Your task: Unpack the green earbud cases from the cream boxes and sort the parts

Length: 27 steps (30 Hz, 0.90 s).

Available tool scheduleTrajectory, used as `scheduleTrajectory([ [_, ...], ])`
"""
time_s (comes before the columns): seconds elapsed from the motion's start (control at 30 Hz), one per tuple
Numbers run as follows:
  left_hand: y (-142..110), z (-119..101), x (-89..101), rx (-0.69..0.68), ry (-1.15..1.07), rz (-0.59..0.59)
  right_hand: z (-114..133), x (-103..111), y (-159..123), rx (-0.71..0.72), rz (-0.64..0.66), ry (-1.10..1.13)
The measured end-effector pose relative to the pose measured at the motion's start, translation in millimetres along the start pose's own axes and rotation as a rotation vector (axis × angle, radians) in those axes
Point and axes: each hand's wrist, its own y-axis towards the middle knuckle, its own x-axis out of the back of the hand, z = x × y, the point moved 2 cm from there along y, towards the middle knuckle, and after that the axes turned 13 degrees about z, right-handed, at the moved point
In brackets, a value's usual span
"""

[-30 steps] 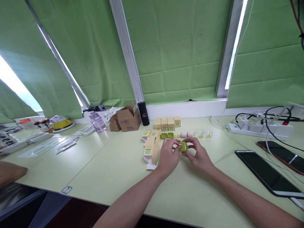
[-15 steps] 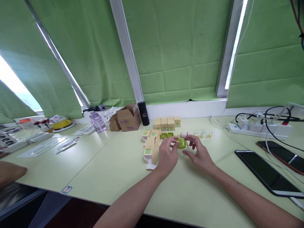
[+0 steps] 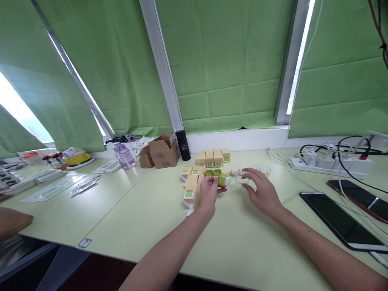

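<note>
- One green-and-white piece [image 3: 224,180] sits pinched in the left hand [image 3: 208,192] over the worktop [image 3: 242,246]; the right hand [image 3: 263,192] has its fingers narrowed around a clear cup [image 3: 241,177].
- Piece and cup are already apart; what is left cannot be told.
- Cream boxes [image 3: 190,190] crowd the left hand's left side.
- Room for moving lies towards the near edge.

From here I see a small green piece held tipped sideways, its white end facing three o'clock. Green piece [image 3: 222,180] and clear cup [image 3: 241,177] are apart, the transparent cup held near three o'clock from it.
</note>
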Motion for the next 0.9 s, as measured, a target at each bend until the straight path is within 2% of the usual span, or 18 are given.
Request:
scheduleTrajectory([
  [0.1,0,3,0.7,0.071,-0.042,0.008,-14,14,5,-0.017,0.018,-0.231],
  [0.17,0,3,1.2,0.093,-0.049,0.007,-27,24,8,-0.112,0.055,-0.324],
  [0.33,-1,4,1.4,0.095,-0.049,0.022,-58,44,12,-0.417,0.157,-0.402],
  [0.5,-2,5,0.9,0.09,-0.038,0.051,-73,54,12,-0.596,0.286,-0.412],
  [0.63,-1,6,0.8,0.098,-0.045,0.051,-79,52,11,-0.62,0.332,-0.411],
  [0.9,-1,6,0.8,0.108,-0.044,0.059,-100,34,5,-0.543,0.338,-0.441],
])
